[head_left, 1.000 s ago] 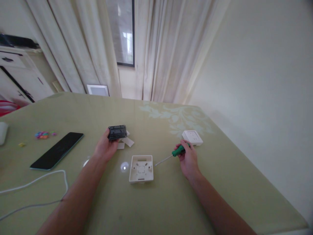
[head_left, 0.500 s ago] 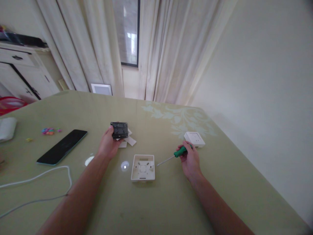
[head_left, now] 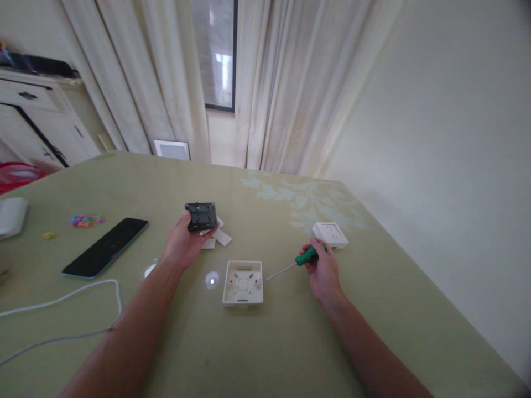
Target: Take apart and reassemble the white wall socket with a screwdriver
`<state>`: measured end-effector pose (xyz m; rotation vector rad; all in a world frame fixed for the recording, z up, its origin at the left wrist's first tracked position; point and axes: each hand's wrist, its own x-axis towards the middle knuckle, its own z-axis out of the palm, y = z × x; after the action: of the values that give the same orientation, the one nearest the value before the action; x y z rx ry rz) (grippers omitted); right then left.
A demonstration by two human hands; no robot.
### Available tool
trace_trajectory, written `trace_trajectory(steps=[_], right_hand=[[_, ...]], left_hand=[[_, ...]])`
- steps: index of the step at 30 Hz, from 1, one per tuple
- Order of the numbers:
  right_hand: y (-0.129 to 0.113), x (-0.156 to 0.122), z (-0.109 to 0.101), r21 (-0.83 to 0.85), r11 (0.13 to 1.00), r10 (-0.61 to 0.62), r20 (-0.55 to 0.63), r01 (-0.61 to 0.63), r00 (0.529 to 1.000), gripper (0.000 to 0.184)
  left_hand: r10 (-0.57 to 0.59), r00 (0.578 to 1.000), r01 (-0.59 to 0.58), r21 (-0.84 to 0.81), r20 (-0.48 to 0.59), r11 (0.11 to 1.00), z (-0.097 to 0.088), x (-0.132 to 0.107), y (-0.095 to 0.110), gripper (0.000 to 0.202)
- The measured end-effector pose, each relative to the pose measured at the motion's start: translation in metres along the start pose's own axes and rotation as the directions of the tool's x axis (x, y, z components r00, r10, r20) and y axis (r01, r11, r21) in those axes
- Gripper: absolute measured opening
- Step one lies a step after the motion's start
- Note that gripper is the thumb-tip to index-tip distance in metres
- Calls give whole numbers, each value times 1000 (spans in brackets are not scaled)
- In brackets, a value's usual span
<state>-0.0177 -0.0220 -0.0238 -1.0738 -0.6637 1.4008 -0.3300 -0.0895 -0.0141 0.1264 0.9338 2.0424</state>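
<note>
My left hand grips a black rectangular switch module by its left side and underside, tilted so its broad face shows. Several flat white plastic pieces lie on the table just behind and beside that hand. In my right hand is a screwdriver with a green handle, its thin metal shaft pointing left. The tip ends just right of an open white square wall box, apart from it. Beyond my right hand sits a white socket unit.
A phone and small coloured pieces lie to the left. A white cable loops near my left forearm. A white object stands at the left edge of the green table. The wall borders the right side.
My left hand has shifted slightly left and up with the black switch module. My right hand and the screwdriver have hardly moved.
</note>
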Motion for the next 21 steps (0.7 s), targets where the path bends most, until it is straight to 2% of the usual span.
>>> trace_trajectory(steps=[3, 8, 12, 14, 17, 21], right_hand=[[-1, -1, 1, -6, 1000, -2, -10, 2, 1000, 56], [0, 0, 1, -15, 1000, -2, -18, 1, 1000, 57], [1, 1, 0, -23, 1000, -3, -27, 2, 1000, 57], [1, 1, 0, -27, 1000, -3, -28, 3, 1000, 56], [1, 1, 0, -25, 1000, -8, -23, 8, 1000, 55], [0, 1, 1, -20, 1000, -9, -17, 8, 1000, 54]], left_hand=[[-25, 1000, 25, -30, 7, 999, 0, -1, -1, 35], [-163, 986, 164, -116, 23, 980, 1, -5, -1, 42], [-159, 986, 162, -73, 45, 984, 4, -8, -3, 44], [-83, 996, 81, 47, 30, 996, 5, -7, -2, 42], [119, 993, -113, 245, -12, 963, 2, -1, 4, 35], [379, 921, -300, 456, -93, 838, -9, 12, 20, 34]])
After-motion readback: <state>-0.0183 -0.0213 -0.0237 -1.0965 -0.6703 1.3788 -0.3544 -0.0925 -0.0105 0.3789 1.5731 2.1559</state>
